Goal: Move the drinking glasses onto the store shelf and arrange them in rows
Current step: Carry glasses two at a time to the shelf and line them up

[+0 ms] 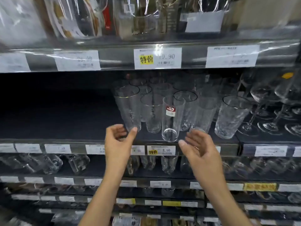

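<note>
Drinking glasses [153, 111] stand upright on the dark store shelf [65, 124], with open room on their left. Left hand [119, 139], fingers loosely curved and holding nothing, is by the leftmost glass [128, 108]. Right hand [202, 150], fingers relaxed and spread, is beside the labelled glass [171, 121]. Wine glasses [267, 101] crowd the right, and price tags [161, 150] line the front edge.

We are reading a white price tag [157, 58] on the upper shelf edge [117, 61], carrying yellow-backed 特价 and 19.90. On the middle shelf edge [78, 141] we are reading another tag [161, 150] with 特价 and 2.50. We are finding the red-and-white sticker [170, 110] on the front glass [169, 128] and the remaining tags too blurred to read.
</note>
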A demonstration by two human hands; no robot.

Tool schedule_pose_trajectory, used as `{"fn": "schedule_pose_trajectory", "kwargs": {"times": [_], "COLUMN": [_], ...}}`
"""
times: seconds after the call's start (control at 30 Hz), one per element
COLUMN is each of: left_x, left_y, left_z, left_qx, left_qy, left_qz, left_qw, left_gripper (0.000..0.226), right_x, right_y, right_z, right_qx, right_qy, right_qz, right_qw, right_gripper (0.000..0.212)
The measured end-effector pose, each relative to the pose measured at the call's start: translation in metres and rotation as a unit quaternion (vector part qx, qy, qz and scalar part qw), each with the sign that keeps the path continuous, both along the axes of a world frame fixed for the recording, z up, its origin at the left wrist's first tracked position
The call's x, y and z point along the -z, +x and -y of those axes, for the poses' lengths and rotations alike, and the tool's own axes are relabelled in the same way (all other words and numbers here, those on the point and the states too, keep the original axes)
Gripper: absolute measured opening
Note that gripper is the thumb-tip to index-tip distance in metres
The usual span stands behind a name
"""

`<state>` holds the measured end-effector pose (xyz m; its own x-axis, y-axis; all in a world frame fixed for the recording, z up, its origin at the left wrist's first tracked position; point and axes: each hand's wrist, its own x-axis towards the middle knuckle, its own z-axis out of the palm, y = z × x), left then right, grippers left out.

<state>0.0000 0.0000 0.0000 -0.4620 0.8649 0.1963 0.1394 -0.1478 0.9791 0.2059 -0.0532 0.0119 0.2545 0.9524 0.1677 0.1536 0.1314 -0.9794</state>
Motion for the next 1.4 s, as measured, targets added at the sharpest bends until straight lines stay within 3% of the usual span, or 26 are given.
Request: {"fn": "schedule_pose_trajectory", "kwargs": {"times": [0.17,0.43,0.7,1.03,1.4], "left_x": [-0.001,-0.005,-0.008,-0.007,-0.014], "left_y": [-0.023,-0.026,-0.021,-0.021,-0.026], "left_z": [-0.030,-0.067,-0.072,-0.075,-0.026], "left_qx": [0.019,0.109,0.110,0.081,0.015], "left_qy": [0.002,-0.019,-0.044,-0.049,0.011], "left_qz": [0.001,-0.051,-0.087,-0.120,-0.056], "left_qw": [1.000,0.993,0.989,0.988,0.998], "left_gripper": [0.078,0.097,0.092,0.086,0.063], "right_x": [0.005,0.006,0.009,0.007,0.005], "right_y": [-0.034,-0.057,-0.061,-0.052,-0.045], "right_z": [-0.022,-0.046,-0.061,-0.071,-0.054], "right_qx": [0.039,0.120,0.155,0.145,0.058], "right_qy": [-0.012,-0.014,-0.024,-0.027,0.024], "right_qz": [0.026,0.091,0.153,0.172,0.032], "right_qw": [0.999,0.989,0.976,0.974,0.998], "right_gripper": [0.070,0.082,0.088,0.080,0.074]}}
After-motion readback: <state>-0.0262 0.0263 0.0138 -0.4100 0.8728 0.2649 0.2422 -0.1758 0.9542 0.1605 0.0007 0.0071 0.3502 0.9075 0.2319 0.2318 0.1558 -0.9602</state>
